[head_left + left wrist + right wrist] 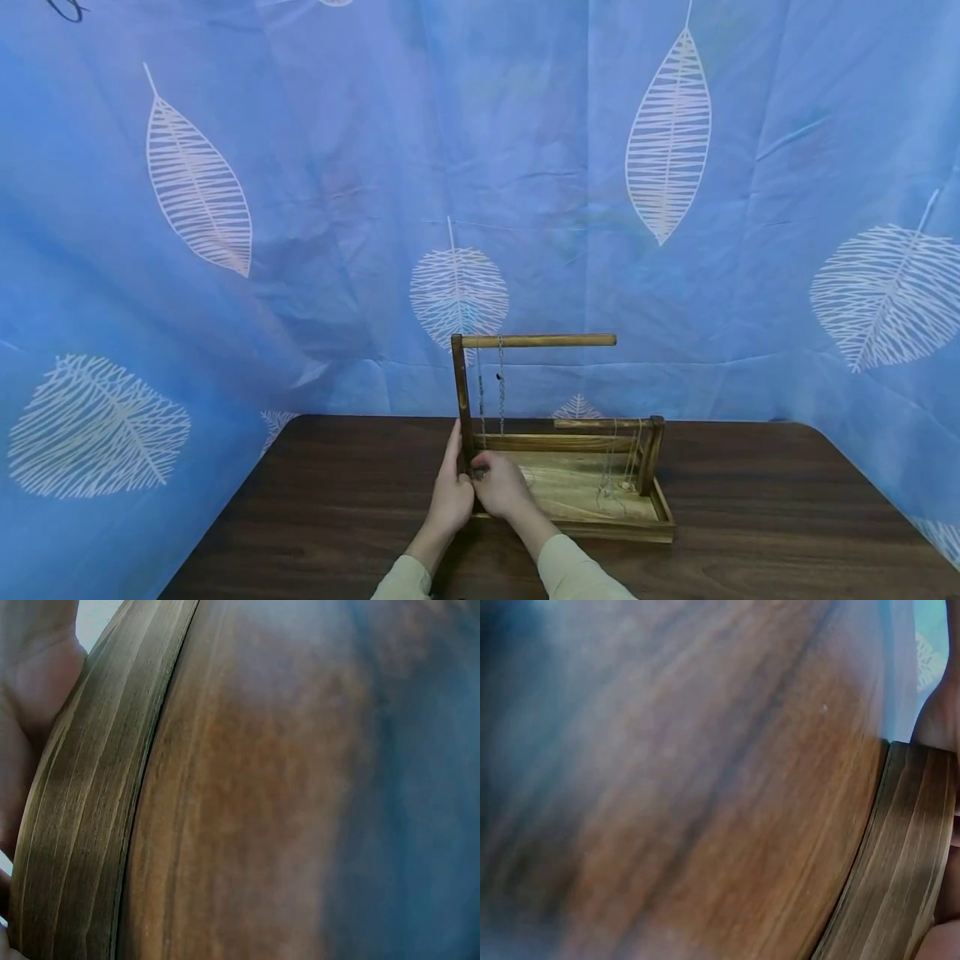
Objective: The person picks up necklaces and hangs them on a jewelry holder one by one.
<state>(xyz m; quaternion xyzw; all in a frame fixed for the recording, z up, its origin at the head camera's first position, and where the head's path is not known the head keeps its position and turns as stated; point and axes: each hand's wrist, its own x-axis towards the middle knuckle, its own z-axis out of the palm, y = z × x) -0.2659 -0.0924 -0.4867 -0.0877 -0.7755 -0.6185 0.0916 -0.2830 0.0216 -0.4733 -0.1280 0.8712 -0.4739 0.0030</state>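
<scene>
A brown wooden jewellery stand (573,529) has a tray base, a tall left post with a long top bar, and a short right post with a lower bar. My left hand (452,500) is at its left end, one finger straight up along the tall post (461,379); its other fingers are mostly hidden. Inside the tray's left end, my right hand (501,492) has curled fingers at a small grey, metallic-looking thing (479,473), too small to identify. Silvery chains (502,392) hang from the top bar. Both wrist views show mainly the tray's wooden side (82,802) and the tabletop.
Thin necklaces (609,467) hang from the lower bar, their ends reaching towards the tray floor. The dark brown table (337,500) extends on both sides of the stand. Behind it hangs a blue cloth (525,167) with white leaf prints.
</scene>
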